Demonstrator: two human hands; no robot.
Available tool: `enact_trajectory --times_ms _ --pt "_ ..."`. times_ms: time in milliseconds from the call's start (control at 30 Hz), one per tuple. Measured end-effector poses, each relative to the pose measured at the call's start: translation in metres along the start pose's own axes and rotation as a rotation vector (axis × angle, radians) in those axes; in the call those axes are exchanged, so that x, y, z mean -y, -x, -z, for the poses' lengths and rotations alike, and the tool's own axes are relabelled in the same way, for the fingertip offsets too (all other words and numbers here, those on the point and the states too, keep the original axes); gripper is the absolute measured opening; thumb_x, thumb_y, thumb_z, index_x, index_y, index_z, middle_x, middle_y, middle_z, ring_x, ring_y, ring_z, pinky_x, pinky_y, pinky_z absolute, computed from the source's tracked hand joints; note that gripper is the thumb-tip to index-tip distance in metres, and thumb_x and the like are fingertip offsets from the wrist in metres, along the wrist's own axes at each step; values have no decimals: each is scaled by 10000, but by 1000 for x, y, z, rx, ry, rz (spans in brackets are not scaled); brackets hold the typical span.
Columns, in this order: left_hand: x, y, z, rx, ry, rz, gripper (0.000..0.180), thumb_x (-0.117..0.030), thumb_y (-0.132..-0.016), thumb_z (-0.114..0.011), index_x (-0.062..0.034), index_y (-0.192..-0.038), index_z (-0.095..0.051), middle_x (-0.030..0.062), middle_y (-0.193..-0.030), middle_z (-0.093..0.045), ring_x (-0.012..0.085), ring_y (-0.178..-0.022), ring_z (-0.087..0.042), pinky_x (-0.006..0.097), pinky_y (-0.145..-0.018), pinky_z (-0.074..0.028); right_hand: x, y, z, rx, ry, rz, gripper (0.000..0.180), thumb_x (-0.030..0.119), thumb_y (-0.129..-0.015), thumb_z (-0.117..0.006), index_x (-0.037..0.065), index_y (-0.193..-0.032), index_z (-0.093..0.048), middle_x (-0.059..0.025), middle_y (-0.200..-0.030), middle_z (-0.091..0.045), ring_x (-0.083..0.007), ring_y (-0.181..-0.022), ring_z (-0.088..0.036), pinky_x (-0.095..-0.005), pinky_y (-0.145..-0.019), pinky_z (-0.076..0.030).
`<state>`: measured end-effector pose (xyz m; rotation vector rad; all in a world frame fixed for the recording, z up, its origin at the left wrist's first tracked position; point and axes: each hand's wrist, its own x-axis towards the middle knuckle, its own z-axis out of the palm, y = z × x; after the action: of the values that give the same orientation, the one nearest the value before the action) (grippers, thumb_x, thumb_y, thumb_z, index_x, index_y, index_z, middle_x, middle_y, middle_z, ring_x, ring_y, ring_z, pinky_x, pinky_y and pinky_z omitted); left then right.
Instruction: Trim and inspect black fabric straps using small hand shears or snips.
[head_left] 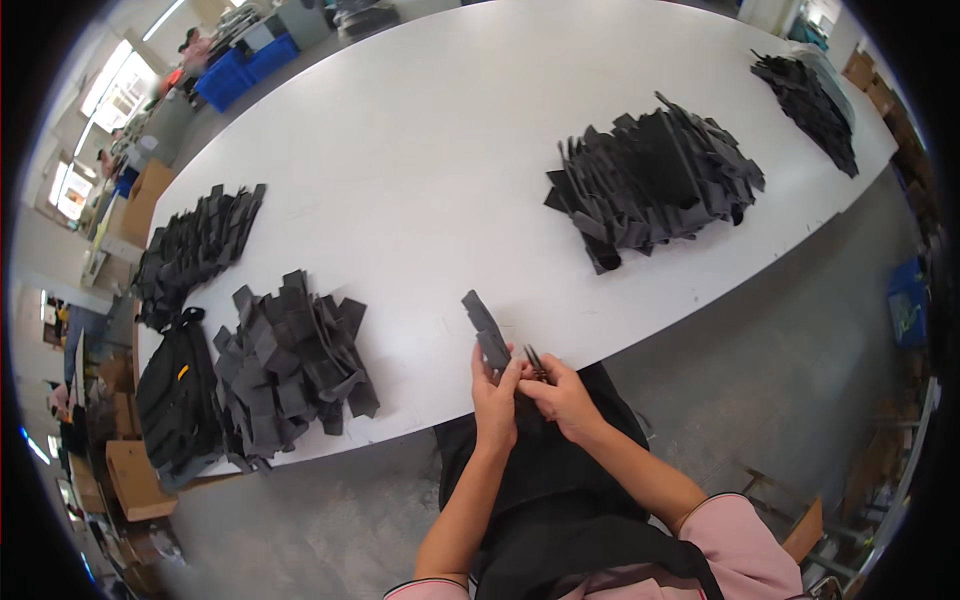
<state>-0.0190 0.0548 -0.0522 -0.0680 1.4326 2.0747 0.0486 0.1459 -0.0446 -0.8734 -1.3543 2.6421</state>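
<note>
Near the front edge of the white table [420, 170], my left hand [493, 412] is closed on a dark grey fabric strip [484, 326], which points up and away from me. My right hand [568, 404] meets it at the strip's lower end. Small dark metal thread snips [534, 360] stick up out of its closed fingers, blades toward the table. To the left lies a loose pile of similar grey strips [290, 365]; a larger pile of dark strips [660, 185] sits farther off to the right.
Another strip heap [200, 245] lies at the far left, beyond a black backpack [180, 400] by the edge. Black pieces [812, 108] lie at the far right end. Cardboard boxes [138, 480] stand past the left edge, blue bins [245, 72] beyond the table.
</note>
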Motion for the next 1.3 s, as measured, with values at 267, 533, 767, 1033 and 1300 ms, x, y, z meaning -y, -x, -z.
enact_trajectory --times_ms 267,533,767,1033,1300 --pt "12 26 1 154 -127 -61 591 -11 -875 -355 23 -1448 -215 156 -1319 -484 212 -1159 -514 298 -1005 -369 20 -3 -8 10 244 162 234 100 -770 -709 104 -807 -477 57 -674 -441 -25 -557 -392 -182 -488 -306" --pt "25 42 -1 -14 -505 -252 623 37 -890 -449 -37 -1431 -150 170 -1234 -499 199 -1072 -553 330 -937 -437 -16 5 -11 -194 462 386 197 -78 -702 -575 38 -832 -482 19 -699 -463 -53 -602 -417 -213 -545 -373" --pt "11 43 45 74 -550 -307 342 -49 -866 -591 14 -1197 -530 143 -1050 -607 221 -960 -606 295 -847 -464 -5 -2 1 -192 669 456 322 -114 -654 -469 3 -907 -631 -57 -766 -652 -105 -643 -570 -234 -591 -436" --pt "-7 52 39 -88 -355 -44 359 -320 -979 -483 3 -860 -583 6 -703 -566 74 -597 -475 235 -549 -404 5 6 6 133 265 -241 413 -77 -663 -451 -15 -1051 -580 -19 -755 -560 -76 -671 -536 -194 -661 -432" --pt "-10 61 35 -38 -169 200 532 -499 -983 -360 -39 -803 -557 -29 -688 -524 36 -595 -434 201 -526 -365 19 63 -9 -60 1049 551 320 158 -788 -667 69 -1078 -565 -67 -871 -575 -205 -707 -590 -321 -630 -465"
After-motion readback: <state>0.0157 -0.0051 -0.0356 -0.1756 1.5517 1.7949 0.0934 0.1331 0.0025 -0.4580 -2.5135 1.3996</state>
